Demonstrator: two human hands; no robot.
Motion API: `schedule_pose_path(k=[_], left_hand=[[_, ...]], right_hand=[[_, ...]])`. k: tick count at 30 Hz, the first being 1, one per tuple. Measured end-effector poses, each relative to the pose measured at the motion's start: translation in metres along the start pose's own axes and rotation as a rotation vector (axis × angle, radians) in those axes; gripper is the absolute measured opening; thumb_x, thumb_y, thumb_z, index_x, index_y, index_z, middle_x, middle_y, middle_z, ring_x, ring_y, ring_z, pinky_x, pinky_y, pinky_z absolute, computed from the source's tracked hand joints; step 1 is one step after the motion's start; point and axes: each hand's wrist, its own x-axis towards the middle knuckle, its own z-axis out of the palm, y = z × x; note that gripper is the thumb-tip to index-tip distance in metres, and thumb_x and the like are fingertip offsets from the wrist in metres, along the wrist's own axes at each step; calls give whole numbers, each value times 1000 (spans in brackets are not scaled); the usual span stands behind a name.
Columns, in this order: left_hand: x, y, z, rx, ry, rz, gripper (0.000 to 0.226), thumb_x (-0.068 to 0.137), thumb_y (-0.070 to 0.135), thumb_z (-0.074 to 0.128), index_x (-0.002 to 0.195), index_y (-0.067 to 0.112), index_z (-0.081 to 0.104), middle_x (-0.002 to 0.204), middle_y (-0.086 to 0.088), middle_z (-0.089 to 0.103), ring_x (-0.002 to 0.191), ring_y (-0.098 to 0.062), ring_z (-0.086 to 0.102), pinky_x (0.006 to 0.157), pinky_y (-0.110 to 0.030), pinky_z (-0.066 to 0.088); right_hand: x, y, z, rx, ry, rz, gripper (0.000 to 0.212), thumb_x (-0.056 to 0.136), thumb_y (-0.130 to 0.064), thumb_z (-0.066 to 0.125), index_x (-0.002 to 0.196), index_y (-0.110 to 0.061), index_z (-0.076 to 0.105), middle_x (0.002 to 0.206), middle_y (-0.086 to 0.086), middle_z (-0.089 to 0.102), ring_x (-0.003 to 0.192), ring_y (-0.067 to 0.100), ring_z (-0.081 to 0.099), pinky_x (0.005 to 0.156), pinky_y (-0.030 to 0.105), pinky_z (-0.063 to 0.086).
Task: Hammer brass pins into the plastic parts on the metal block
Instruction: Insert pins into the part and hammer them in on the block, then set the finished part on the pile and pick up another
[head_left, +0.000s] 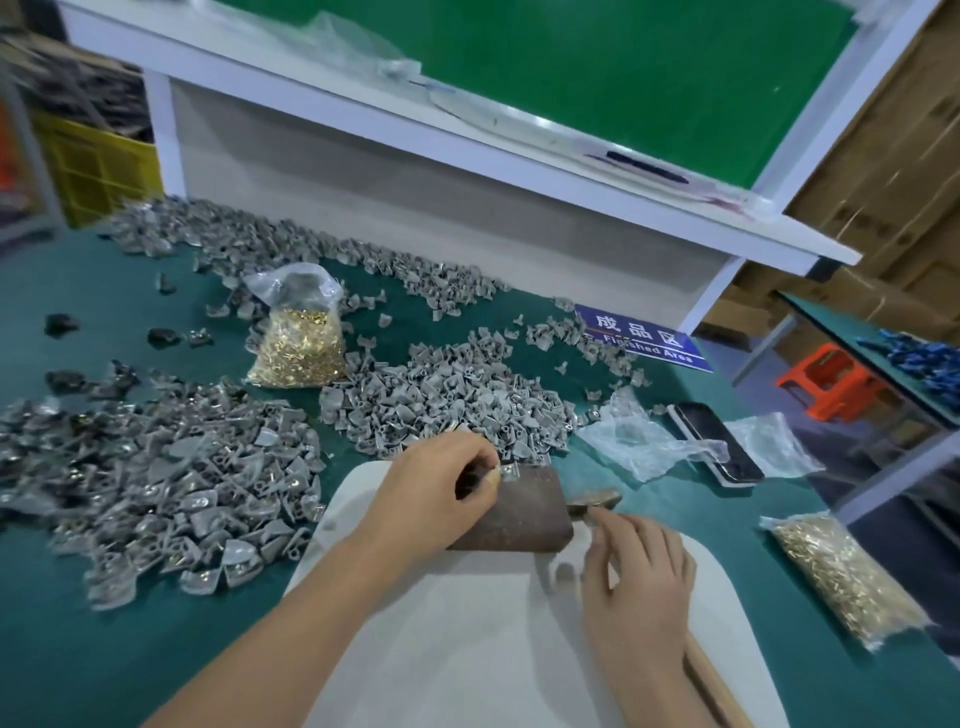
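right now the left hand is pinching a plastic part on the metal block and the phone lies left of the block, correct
Not quite. The head view shows the phone lying to the right of the metal block, beside crumpled clear plastic, not to its left. The rest holds: the left hand is pinching a plastic part at the block's far edge.

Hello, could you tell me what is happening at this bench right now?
A person is fitting brass pins into grey plastic parts. The left hand pinches one plastic part at the far edge of the rusty metal block, which sits on a white board. The right hand rests beside the block near the hammer, whose wooden handle runs under the wrist. No blow is being struck.
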Motion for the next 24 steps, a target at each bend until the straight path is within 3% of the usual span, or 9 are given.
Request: schedule_pose_path(k=[6,10,12,14,19,24], left_hand=[[-5,1,-14,26,78,-54,5,91,28,64,93,32,63,91,21,63,90,2,54,93,-32,46],[-31,-5,-46,160,226,-116,6,91,38,59,95,36,63,98,25,61,103,3,53,103,-21,31],[-49,-10,-66,239,298,-178,8,89,41,59,93,36,64,102,26,61,109,1,52,105,-16,22],[-64,-19,-88,328,337,-265,6,86,38,66,91,35,66,106,24,61,115,-3,52,106,-21,20],[-85,-44,-127,472,320,-503,6,85,34,73,91,33,73,117,16,65,127,-14,46,110,-34,22],[-87,-56,-137,478,254,-564,14,89,41,69,99,33,71,123,14,62,133,-16,39,112,-43,27]], right_hand=[[27,-46,20,215,95,-206,25,96,-22,54,102,-15,77,102,0,70,99,28,60,90,43,43],[49,-92,32,393,-48,-303,22,96,-18,57,106,-17,76,101,-5,69,100,25,59,87,47,44],[52,-113,38,429,-131,-371,21,95,-19,57,106,-20,75,100,-8,68,99,22,58,88,41,42],[52,-133,46,435,-192,-430,22,94,-22,56,107,-24,75,100,-11,67,99,18,57,88,35,38],[55,-152,61,373,-281,-448,23,95,-27,54,107,-30,74,101,-15,67,101,16,58,89,33,33],[60,-138,63,346,-204,-407,22,94,-23,58,107,-24,76,95,-11,70,94,18,60,88,38,35]])
